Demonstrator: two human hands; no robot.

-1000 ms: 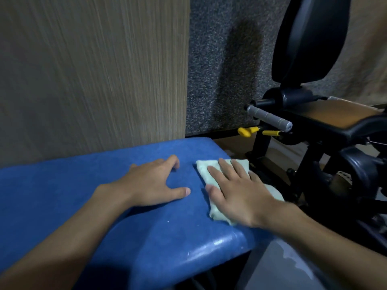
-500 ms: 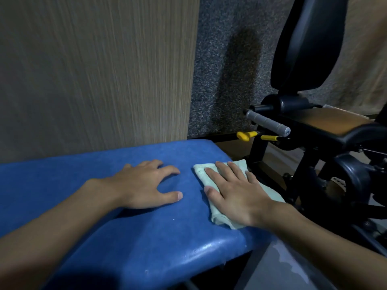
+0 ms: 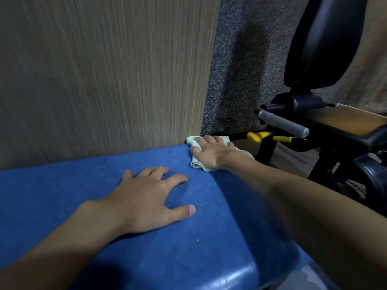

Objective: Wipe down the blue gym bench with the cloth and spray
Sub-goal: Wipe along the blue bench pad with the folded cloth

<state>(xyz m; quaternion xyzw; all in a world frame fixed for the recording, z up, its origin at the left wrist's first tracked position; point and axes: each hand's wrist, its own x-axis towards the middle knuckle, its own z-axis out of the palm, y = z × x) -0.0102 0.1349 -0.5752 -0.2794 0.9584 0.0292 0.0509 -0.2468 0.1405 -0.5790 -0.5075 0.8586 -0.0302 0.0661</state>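
Observation:
The blue gym bench [image 3: 83, 197] fills the lower half of the head view, its rounded right end near me. My right hand [image 3: 211, 152] presses flat on a folded pale green cloth [image 3: 198, 164] at the bench's far right corner, close to the wall. The cloth shows around my fingers and under my palm. My left hand [image 3: 150, 197] lies flat on the bench top with fingers spread and holds nothing. No spray bottle is in view.
A wood-grain wall panel [image 3: 104, 70] stands right behind the bench, with grey carpeted wall [image 3: 240, 70] beside it. A black exercise machine [image 3: 326, 49] with a grey handle [image 3: 282, 123] and yellow knobs [image 3: 257, 136] stands close to the right.
My right hand has slid the cloth away from me along the bench's right end to the far corner by the wall. My left hand stays flat on the bench.

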